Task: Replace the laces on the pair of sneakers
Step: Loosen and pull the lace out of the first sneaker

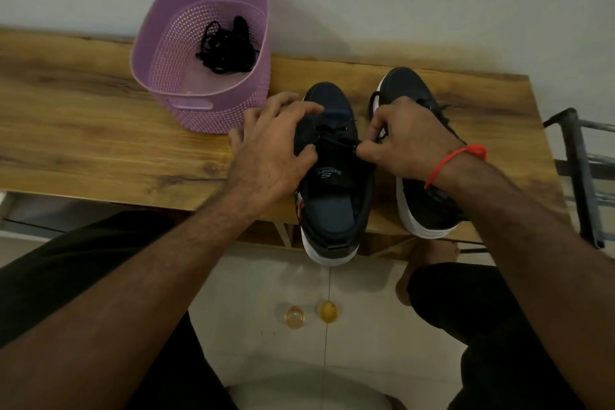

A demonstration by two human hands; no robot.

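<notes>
laces being worked on the left-hand sneaker at the table's near edge

the wooden table [100, 130] carries everything: a purple basket [173, 83] near its far edge holds a bundle of black laces [226, 48]; two dark sneakers stand side by side, heels over the near edge. the nearer sneaker [332, 196] is steadied by the left hand [269, 150], fingers curled over its upper, while its lace [336, 140] is pinched by the right hand [406, 143]. the lace is judged soft and limp, best taken near its tip. the second sneaker [422, 210] crowds the right wrist.
</notes>
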